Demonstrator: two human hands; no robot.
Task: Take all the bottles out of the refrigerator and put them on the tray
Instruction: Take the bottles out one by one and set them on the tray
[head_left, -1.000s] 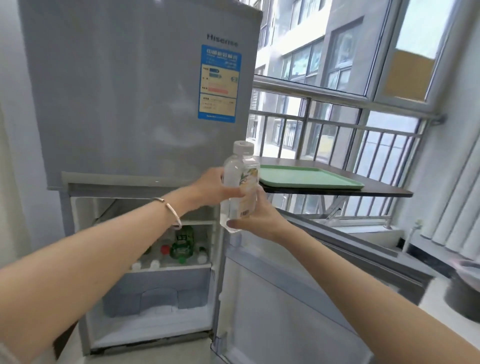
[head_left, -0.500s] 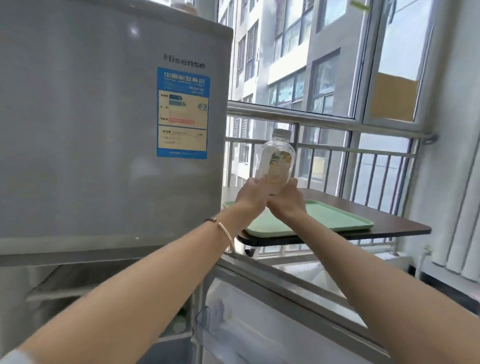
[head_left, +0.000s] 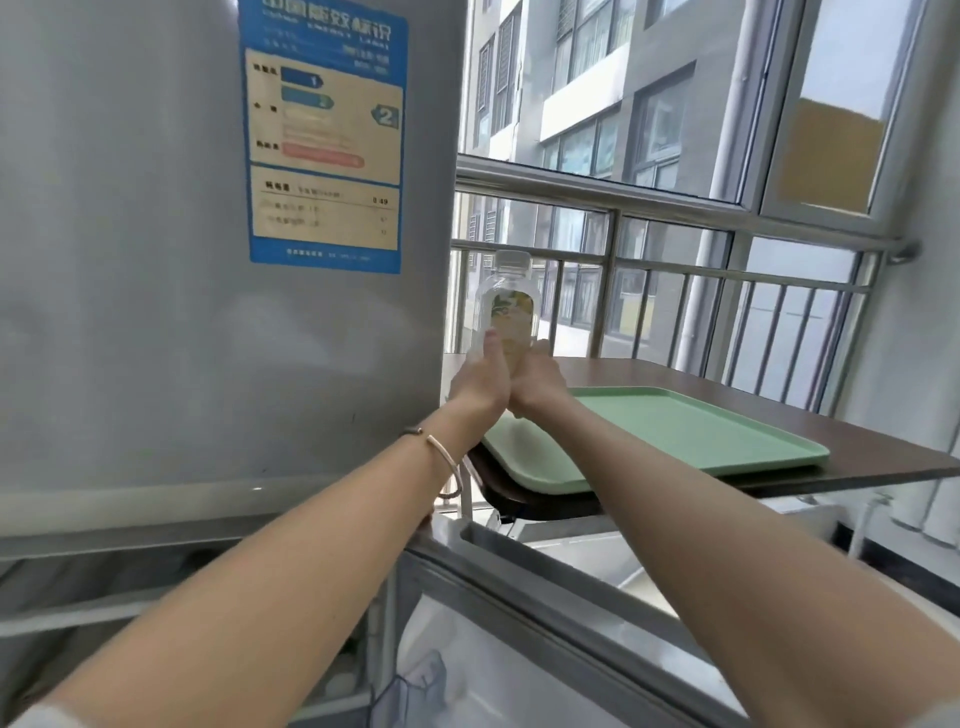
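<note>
Grey refrigerator (head_left: 156, 322) on the left, lower door (head_left: 519, 623) swung open. Dark tabletop (head_left: 883, 457) beside it, carrying a green tray (head_left: 701, 431), bare so far. Left hand (head_left: 480, 387) and right hand (head_left: 535, 387), both in a clasping grip around the base of one clear bottle (head_left: 508, 312), upright above the tray's near-left corner, not yet set down. Probably early in the task; fridge contents mostly hidden.
</note>
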